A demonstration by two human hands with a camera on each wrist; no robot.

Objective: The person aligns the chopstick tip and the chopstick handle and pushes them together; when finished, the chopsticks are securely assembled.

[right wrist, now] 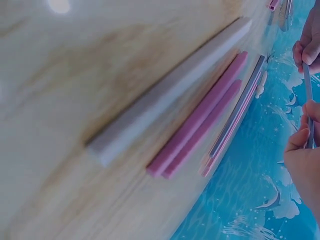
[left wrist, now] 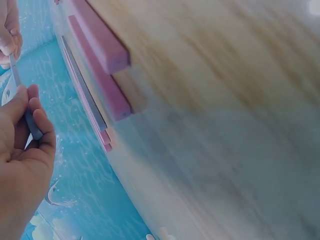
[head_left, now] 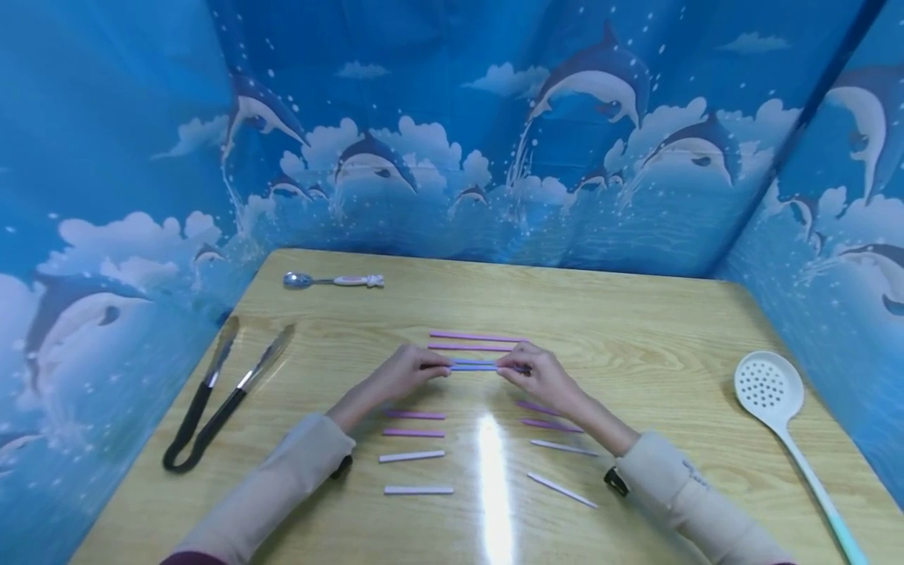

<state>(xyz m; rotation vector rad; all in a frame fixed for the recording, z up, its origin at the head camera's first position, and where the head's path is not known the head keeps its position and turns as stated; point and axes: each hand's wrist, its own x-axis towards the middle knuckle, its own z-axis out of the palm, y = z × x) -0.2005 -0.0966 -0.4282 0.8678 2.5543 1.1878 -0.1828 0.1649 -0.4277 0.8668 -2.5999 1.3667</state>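
Observation:
Between them, my two hands hold a thin blue stick [left wrist: 15, 72] by its ends. My left hand [head_left: 410, 369] pinches the left end with thumb and curled fingers. At the other end, my right hand [head_left: 537, 373] grips it the same way, as the right wrist view also shows. A second blue stick [right wrist: 240, 102] lies on the table below the held one. Just beyond the hands lie two long pink sticks [head_left: 473, 337], side by side. Nearer, two shorter pink sticks [head_left: 413, 433] are on the left and two more pink sticks [head_left: 552, 426] on the right.
Pale lilac sticks [head_left: 419, 490] lie at the front left, others [head_left: 562, 490] at the front right. Black-handled tongs [head_left: 205, 424] rest at the left and a spoon [head_left: 339, 280] at the back left. A white skimmer [head_left: 770, 388] lies along the right edge. Dolphin-print curtains [head_left: 452, 94] surround the table.

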